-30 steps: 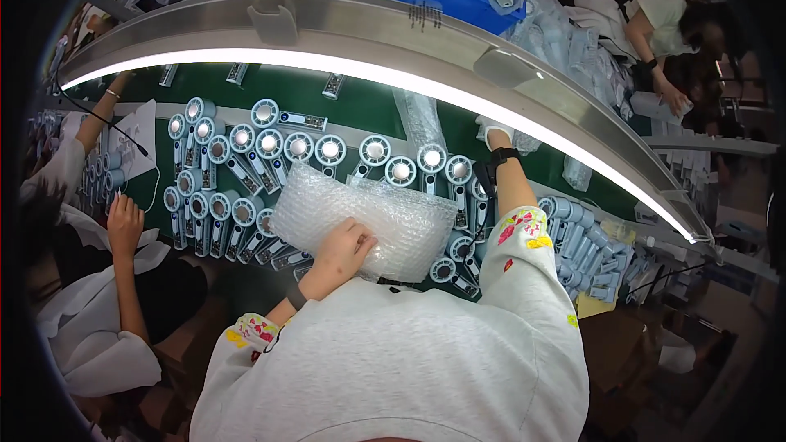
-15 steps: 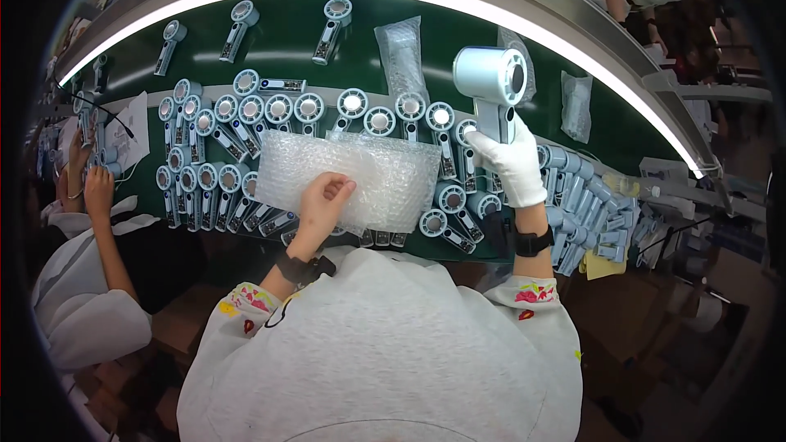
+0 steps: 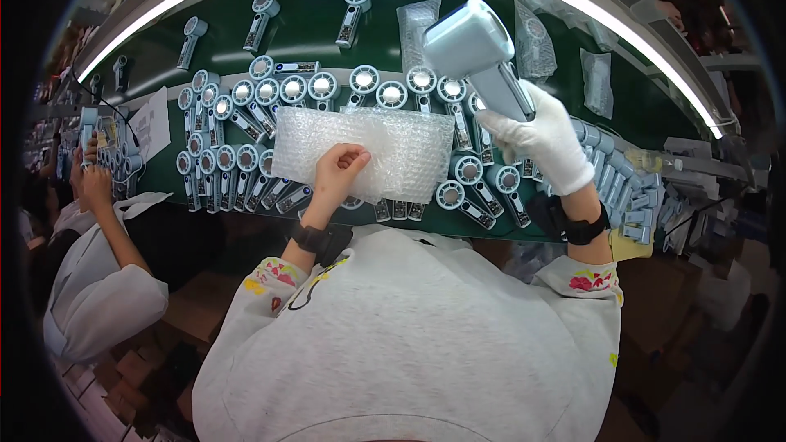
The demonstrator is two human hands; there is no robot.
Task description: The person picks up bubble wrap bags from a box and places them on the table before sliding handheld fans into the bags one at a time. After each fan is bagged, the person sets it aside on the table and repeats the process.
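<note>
My right hand [image 3: 550,141], in a white glove, grips the handle of a light-blue handheld fan [image 3: 470,42]. That fan is raised above the bench and tilted, its round head toward the upper left. My bare left hand [image 3: 334,178] is closed, thumb against curled fingers, on a clear bubble-wrap bag [image 3: 413,146]. The bag lies flat over part of the fans in front of me, and a fold shows near my fingertips. Rows of similar fans, one being a fan [image 3: 363,80] just beyond the bag, lie around it with round ends and handles showing.
Bubble-wrapped packs [image 3: 419,31] lie on the green bench [image 3: 315,8] at the far side. A few fans stand apart at the far left, and a pile of light-blue parts [image 3: 618,176] sits at right. At left a co-worker's hands [image 3: 97,184] handle a fan beside white paper [image 3: 152,127].
My right hand has turned the fan from upright to a slant, with its round opening turned out of view. My left hand stays on the bubble-wrap bag. The whole view has shifted slightly.
</note>
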